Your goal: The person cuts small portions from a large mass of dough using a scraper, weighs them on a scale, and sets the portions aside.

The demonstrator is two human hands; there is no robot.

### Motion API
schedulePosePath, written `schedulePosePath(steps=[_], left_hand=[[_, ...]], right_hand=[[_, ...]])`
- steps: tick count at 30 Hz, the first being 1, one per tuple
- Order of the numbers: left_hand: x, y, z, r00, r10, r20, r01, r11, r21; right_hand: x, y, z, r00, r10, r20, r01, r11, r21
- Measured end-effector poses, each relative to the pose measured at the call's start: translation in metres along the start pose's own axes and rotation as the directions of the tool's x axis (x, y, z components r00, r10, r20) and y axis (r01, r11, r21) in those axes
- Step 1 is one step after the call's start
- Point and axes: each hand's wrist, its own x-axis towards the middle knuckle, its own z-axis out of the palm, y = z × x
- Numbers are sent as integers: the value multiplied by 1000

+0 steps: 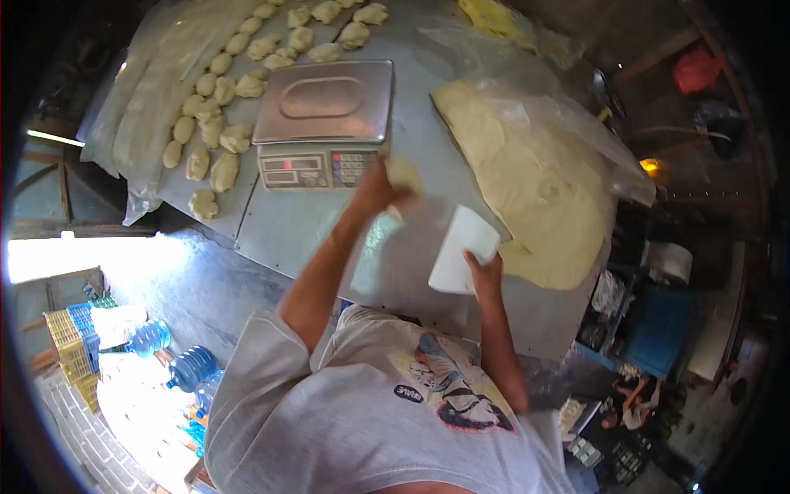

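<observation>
My left hand point(378, 190) is in front of the digital scale's keypad, holding a blurred piece of dough point(405, 174). The scale point(293, 171) carries a bare metal pan point(322, 102), and a red digit glows on its display. In my right hand point(487, 272) is a flat white dough scraper point(460, 247), held tilted over the metal tabletop point(296, 231). Just right of the scraper lies a large slab of dough point(543, 185), its far part under clear plastic sheeting point(524, 105). Irregular dough pieces point(224, 173) and smoother dough balls point(183, 129) sit left of the scale.
A plastic sheet point(154, 92) covers the table's left side. Beyond the left edge, large blue water bottles point(191, 368) and stacked plastic crates point(65, 339) stand on the floor. A blue-topped stand point(657, 327) is at right. Another person point(636, 404) is low at the far right.
</observation>
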Motion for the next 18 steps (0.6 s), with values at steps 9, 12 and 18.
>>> schedulePosePath(steps=[9, 12, 18], left_hand=[[53, -17, 10, 945, 223, -239, -47, 816, 576], [-44, -25, 152, 882, 378, 279, -367, 925, -93], [-89, -6, 142, 922, -62, 382, 115, 986, -118]], right_hand=[[-82, -13, -43, 950, 201, -238, -147, 963, 226], [-68, -17, -46, 973, 90, -213, -79, 995, 58], [-32, -71, 4, 993, -93, -73, 12, 694, -720]])
